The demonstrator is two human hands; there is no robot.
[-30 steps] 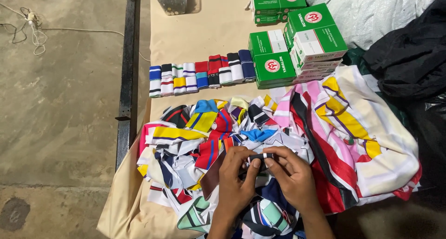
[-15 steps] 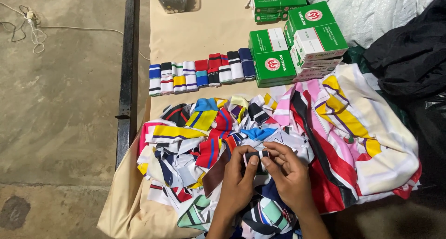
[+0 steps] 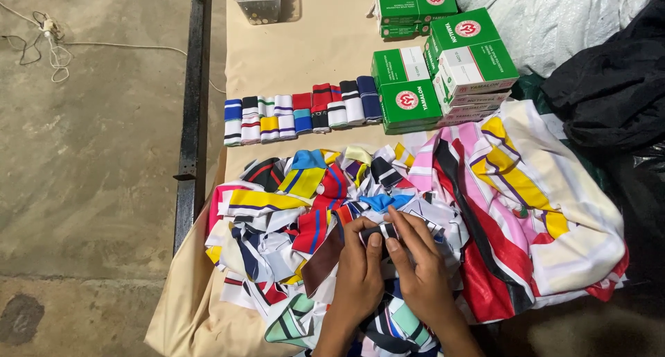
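My left hand (image 3: 360, 270) and my right hand (image 3: 419, 256) meet above a heap of striped fabric strips (image 3: 291, 211), thumbs pressed together on a small folded black-and-white strip (image 3: 383, 230). Both hands pinch this strip, which is mostly hidden by the fingers. The heap holds many loose pieces in red, yellow, blue, white and black. Farther up the table, a neat row of folded striped pieces (image 3: 301, 114) lies side by side.
Green and white boxes (image 3: 443, 66) are stacked at the back right. A clear tub of small dark parts (image 3: 258, 0) stands at the back. Larger striped cloths (image 3: 533, 204) lie at right, a black bag (image 3: 609, 86) beyond. The table's metal frame (image 3: 192, 114) borders concrete floor with a cord (image 3: 55, 45).
My hands have kept folding the small strip, fingers closing tighter over it. The heap and the row have not moved.
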